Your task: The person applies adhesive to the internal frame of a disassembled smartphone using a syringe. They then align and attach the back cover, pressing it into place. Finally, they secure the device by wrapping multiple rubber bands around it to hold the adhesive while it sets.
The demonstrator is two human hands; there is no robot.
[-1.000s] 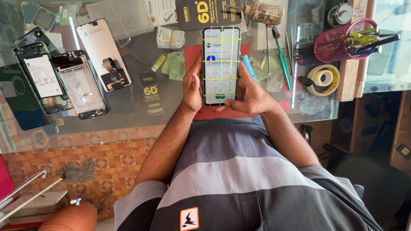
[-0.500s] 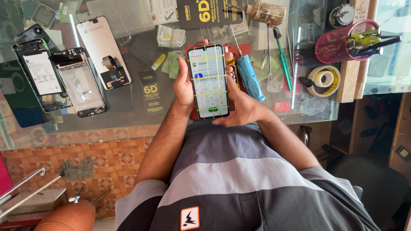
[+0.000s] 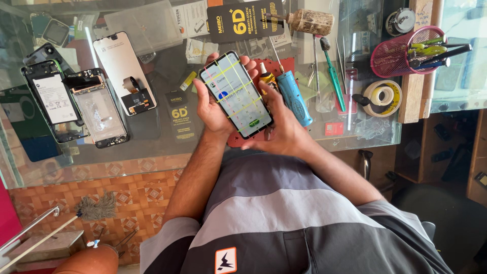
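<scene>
I hold a smartphone (image 3: 236,94) with a lit screen, crossed by thin yellow bands, above the near edge of a glass table (image 3: 152,149). My left hand (image 3: 210,109) grips its left side and back, fingertips curling over the top. My right hand (image 3: 281,129) supports its lower right corner. The phone is tilted, its top leaning left. Under it lies a red mat (image 3: 291,66). A blue cylindrical tool (image 3: 294,99) and a small glue bottle (image 3: 267,81) lie just right of the phone.
Opened phones and screen parts (image 3: 76,101) lie at the left. A dark flat package (image 3: 243,20) sits at the back, a green toothbrush (image 3: 332,76) and tweezers beside it. A pink mesh tool holder (image 3: 401,50) and tape roll (image 3: 383,96) stand right.
The phone has come nearer to me and tilted, its top swinging left. Both hands have shifted lower with it, uncovering the blue tool and the glue bottle.
</scene>
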